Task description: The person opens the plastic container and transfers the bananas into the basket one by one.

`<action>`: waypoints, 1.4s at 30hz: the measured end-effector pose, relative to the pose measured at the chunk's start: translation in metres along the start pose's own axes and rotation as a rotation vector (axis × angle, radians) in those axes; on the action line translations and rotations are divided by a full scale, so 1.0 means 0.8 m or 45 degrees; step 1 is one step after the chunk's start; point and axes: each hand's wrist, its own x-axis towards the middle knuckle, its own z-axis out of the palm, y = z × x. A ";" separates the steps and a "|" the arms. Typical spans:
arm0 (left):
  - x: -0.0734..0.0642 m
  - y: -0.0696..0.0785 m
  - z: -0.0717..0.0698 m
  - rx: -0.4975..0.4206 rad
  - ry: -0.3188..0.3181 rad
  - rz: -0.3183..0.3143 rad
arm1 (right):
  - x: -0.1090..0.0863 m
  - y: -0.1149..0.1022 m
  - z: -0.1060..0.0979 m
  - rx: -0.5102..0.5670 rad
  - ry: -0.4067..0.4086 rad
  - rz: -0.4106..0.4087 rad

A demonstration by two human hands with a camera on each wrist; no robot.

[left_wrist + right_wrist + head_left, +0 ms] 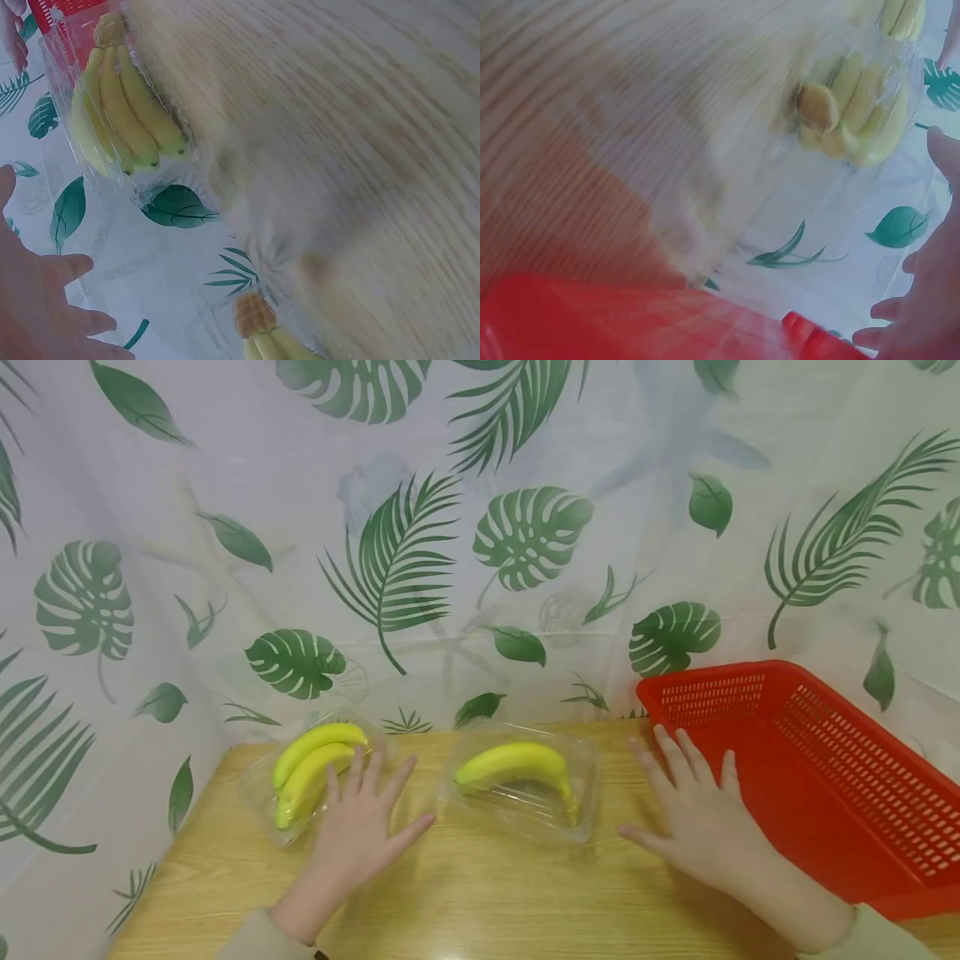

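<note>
Two clear plastic boxes with yellow bananas lie on the wooden table. Bananas (322, 758) fill the left box, and in the head view my left hand (358, 831) overlaps its right edge, fingers spread; contact cannot be told. The middle box holds a bunch of bananas (517, 762); several bananas (124, 112) of it show in the left wrist view. To the right of that box, my right hand (701, 827) hovers with straight, spread fingers, partly in front of the red basket (757, 727). Neither hand holds anything. The right wrist view shows bananas (855, 105) beyond that hand's thumb.
The red plastic basket, with perforated walls, stands at the right end of the table (480, 902). Behind everything hangs a white curtain (450, 435) printed with green leaves, meeting the table's back edge and covering the left side too.
</note>
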 end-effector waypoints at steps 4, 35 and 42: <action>0.003 0.003 0.002 -0.012 0.007 0.010 | 0.002 -0.010 0.002 0.018 0.015 -0.020; 0.043 0.036 0.030 -0.082 -0.007 0.120 | 0.014 -0.041 0.041 0.041 0.076 -0.106; 0.046 0.040 0.039 -0.071 -0.009 0.141 | 0.015 -0.043 0.047 0.029 0.069 -0.121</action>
